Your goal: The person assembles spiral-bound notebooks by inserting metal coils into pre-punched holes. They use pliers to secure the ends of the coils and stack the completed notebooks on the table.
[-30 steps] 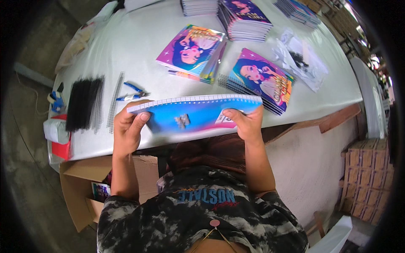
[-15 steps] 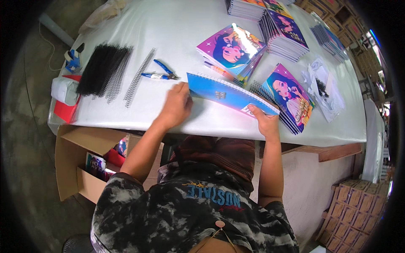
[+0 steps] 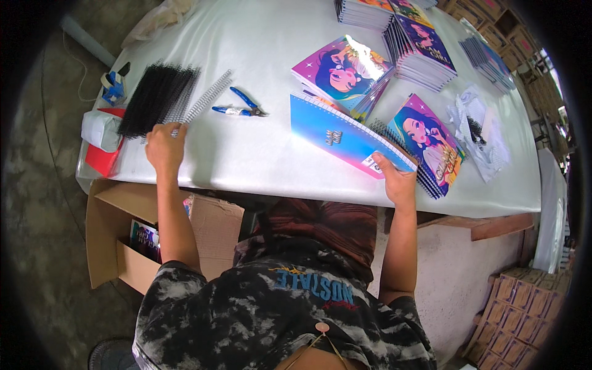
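Note:
With my right hand, I grip the lower right corner of a notebook, thumb on top. Its cover runs from blue to pink, and a row of punched holes lines its upper edge, where no coil shows. My left hand is closed at the near end of a loose spiral binding coil; the fingertips are partly hidden. Against that coil lies a thick pile of black spiral coils. Blue-handled cutting pliers rest on the table between the coils and the notebook.
Coil-bound notebooks lie right of my right hand, with stacked notebooks behind. Crumpled white plastic holds black scraps. A blue tape dispenser and a white-wrapped bundle sit at the left edge. An open carton stands below.
My left hand has moved left from the notebook to the coils and closed on one's near end. That coil is tilted further. The notebook has turned slightly in my right hand.

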Demonstrator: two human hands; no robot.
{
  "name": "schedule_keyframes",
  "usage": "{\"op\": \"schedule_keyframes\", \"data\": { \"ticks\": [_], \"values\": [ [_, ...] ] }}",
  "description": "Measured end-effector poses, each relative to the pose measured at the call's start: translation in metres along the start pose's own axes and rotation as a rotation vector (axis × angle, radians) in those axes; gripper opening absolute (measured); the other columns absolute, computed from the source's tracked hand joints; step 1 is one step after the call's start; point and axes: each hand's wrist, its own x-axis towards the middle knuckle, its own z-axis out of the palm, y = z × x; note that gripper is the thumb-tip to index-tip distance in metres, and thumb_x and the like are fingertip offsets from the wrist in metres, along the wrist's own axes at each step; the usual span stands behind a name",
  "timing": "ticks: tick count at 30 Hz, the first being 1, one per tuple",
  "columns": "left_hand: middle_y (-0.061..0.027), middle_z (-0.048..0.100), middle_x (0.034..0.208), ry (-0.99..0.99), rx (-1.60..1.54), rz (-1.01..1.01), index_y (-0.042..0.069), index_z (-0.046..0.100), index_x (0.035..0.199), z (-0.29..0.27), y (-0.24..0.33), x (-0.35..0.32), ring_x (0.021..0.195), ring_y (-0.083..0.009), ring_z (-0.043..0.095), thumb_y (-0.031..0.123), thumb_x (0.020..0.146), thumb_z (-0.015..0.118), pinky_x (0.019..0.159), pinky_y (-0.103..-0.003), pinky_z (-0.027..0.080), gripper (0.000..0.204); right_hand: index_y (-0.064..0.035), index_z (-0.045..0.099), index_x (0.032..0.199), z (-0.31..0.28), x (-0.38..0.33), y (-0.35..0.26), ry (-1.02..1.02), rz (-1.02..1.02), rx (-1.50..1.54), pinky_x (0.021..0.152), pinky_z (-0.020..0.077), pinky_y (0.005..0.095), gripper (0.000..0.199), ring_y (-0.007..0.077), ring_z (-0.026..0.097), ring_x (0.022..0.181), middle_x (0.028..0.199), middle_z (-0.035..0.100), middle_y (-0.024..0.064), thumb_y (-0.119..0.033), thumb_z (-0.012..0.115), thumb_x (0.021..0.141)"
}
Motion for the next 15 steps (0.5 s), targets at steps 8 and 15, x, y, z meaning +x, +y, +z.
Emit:
{"op": "schedule_keyframes", "data": {
  "ticks": [8,15],
  "values": [
    [-0.008,0.066,0.079,0.187,-0.687,-0.078,0.004,0.067,0.092,-0.014,0.006,0.056,0.072,-0.0187,0.062,0.027,0.083,0.061,0.068,-0.028,0.047,0.026,0.0028,0.061,0.106,-0.008,-0.003,-0.005,0.021,0.011,-0.016,0.073,0.0452,0.0214,0.024,0.0072,0.056,0.081,0.091,0.064,0.0032,-0.003,0.062,0.082],
    [-0.0003,0.049,0.069,0.129,-1.767,0.017,0.001,0.057,0.1,-0.044,0.103,0.054,0.06,-0.0075,0.041,0.024,0.095,0.042,0.056,-0.023,0.035,0.028,0.0026,0.059,0.109,-0.006,-0.002,-0.011,0.053,-0.03,0.041,0.07,0.0447,0.0196,0.028,0.0054,0.054,0.079,0.092,0.062,0.0025,-0.001,0.062,0.081]
  ]
}}
